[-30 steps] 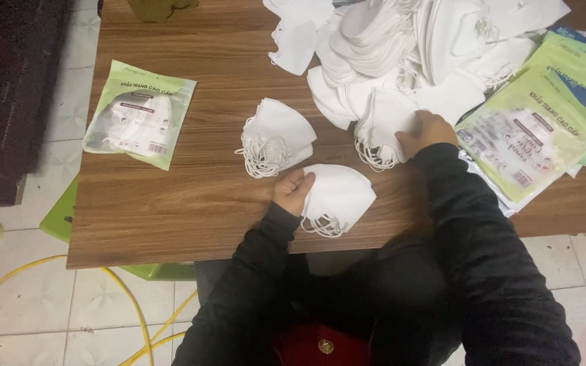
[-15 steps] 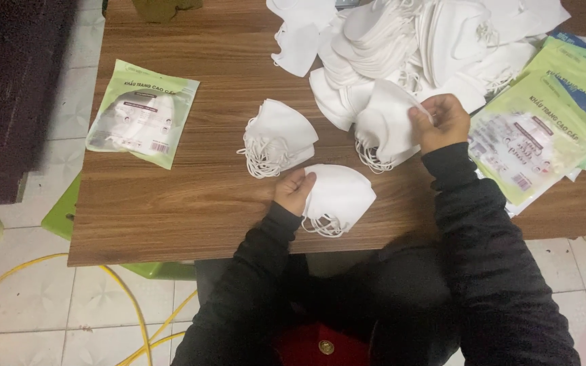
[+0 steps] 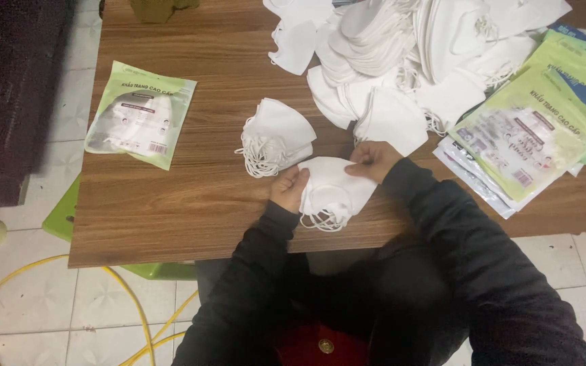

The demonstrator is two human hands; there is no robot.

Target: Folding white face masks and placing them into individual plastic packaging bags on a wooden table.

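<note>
On the wooden table lies a small stack of white folded face masks near the front edge. My left hand grips the stack's left side. My right hand pinches its upper right edge. A second small stack of white masks with loose ear loops rests just to the left of my hands. Directly behind my right hand sits another folded mask, at the foot of a big heap of white masks.
A filled green-and-clear mask packet lies at the table's left. A pile of empty green packets spreads across the right side. Below the table are a green stool, a yellow cable and tiled floor.
My right hand came back from the mask heap toward me and now holds the near stack together with my left hand. The left hand has stayed on the stack.
</note>
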